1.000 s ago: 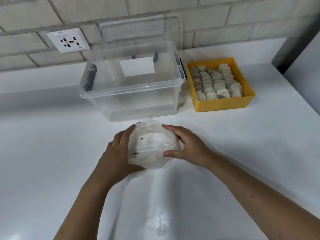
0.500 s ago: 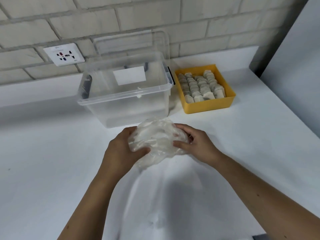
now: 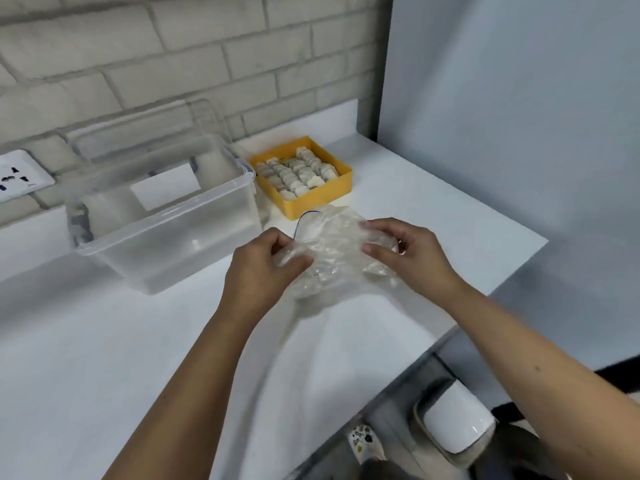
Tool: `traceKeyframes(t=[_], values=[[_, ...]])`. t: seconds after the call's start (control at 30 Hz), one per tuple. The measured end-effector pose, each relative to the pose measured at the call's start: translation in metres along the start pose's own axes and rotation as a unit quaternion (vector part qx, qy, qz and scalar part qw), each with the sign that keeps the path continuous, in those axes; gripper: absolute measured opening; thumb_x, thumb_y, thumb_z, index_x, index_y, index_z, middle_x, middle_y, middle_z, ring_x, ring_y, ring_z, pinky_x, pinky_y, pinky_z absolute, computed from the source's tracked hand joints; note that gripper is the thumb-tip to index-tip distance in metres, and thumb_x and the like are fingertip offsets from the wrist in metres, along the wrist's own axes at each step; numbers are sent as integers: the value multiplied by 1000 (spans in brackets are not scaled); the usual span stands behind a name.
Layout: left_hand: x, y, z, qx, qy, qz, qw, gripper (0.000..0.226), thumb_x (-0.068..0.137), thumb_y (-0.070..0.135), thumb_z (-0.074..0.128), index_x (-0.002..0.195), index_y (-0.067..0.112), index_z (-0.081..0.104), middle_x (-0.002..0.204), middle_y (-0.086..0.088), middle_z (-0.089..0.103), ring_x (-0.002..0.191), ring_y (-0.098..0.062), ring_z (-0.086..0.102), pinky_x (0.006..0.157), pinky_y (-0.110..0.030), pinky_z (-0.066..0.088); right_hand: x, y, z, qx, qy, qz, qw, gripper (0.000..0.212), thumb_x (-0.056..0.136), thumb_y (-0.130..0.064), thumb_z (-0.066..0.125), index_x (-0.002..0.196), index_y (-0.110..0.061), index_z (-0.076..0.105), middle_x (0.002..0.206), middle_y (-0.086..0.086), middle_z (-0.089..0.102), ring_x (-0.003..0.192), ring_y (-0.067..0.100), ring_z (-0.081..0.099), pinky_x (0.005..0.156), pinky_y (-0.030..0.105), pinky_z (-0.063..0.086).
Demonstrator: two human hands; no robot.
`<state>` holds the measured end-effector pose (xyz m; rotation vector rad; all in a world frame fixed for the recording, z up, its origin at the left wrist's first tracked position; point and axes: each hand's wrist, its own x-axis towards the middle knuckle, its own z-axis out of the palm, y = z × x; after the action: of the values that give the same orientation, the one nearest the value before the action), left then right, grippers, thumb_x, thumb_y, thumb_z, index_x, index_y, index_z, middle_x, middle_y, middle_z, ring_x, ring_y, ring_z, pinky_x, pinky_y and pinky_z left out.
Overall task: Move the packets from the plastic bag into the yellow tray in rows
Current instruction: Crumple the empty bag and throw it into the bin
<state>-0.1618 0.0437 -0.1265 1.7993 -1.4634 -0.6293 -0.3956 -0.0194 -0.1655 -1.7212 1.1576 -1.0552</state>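
A crumpled clear plastic bag (image 3: 332, 251) is held just above the white counter, between both hands. My left hand (image 3: 263, 268) grips its left side with curled fingers and thumb. My right hand (image 3: 405, 251) pinches its right side. I cannot tell whether packets are inside the bag. Behind it, the yellow tray (image 3: 322, 199) holds several pale packets (image 3: 298, 173) standing in rows.
A large clear plastic tub (image 3: 166, 244) stands at the left, its lid leaning on the brick wall behind. A wall socket (image 3: 20, 174) is at far left. The counter's right edge (image 3: 485, 299) drops to the floor, where a white bin (image 3: 457, 420) stands.
The view has swung to the right and the hands with the bag now sit nearer the yellow tray. The bag looks more spread out between the hands.
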Motion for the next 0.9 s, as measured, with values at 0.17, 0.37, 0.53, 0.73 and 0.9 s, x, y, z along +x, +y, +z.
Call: traceKeyframes(t=[0.17, 0.37, 0.53, 0.73, 0.9], values=[[-16, 43, 29, -3, -84, 94, 992, 15, 80, 35, 73, 82, 26, 62, 75, 12, 64, 71, -6, 57, 63, -27, 44, -68, -12, -49, -59, 117, 11, 991, 28, 84, -30, 75, 112, -33, 70, 98, -20, 69, 74, 24, 55, 66, 15, 41], [-42, 75, 83, -44, -194, 137, 970, 15, 83, 30, 72, 97, 26, 68, 90, 14, 68, 83, 2, 62, 61, -3, 41, -146, -6, -94, -83, 219, 58, 970, 24, 87, -23, 72, 109, -32, 70, 94, -25, 68, 60, 2, 48, 60, 11, 38], [-59, 94, 152, -71, -284, 101, 951, 15, 87, 29, 70, 94, 17, 71, 84, 11, 68, 77, -8, 62, 64, -18, 43, -193, 26, -127, -77, 277, 119, 950, 18, 89, -20, 70, 100, -35, 70, 86, -23, 69, 69, 4, 59, 68, 20, 46], [-71, 94, 265, -63, -445, -5, 893, 18, 88, 27, 65, 102, 17, 69, 98, 4, 71, 85, -11, 66, 71, -25, 52, -238, 103, -165, -90, 316, 214, 920, 15, 89, -21, 69, 100, -30, 70, 94, -15, 72, 82, 16, 66, 76, 25, 50], [-76, 63, 346, -13, -477, -83, 875, 20, 87, 27, 66, 103, 16, 71, 101, -1, 71, 92, -18, 66, 76, -30, 53, -266, 171, -178, -101, 300, 297, 901, 15, 90, -18, 68, 100, -28, 72, 95, -21, 72, 90, 2, 66, 75, 14, 47]])
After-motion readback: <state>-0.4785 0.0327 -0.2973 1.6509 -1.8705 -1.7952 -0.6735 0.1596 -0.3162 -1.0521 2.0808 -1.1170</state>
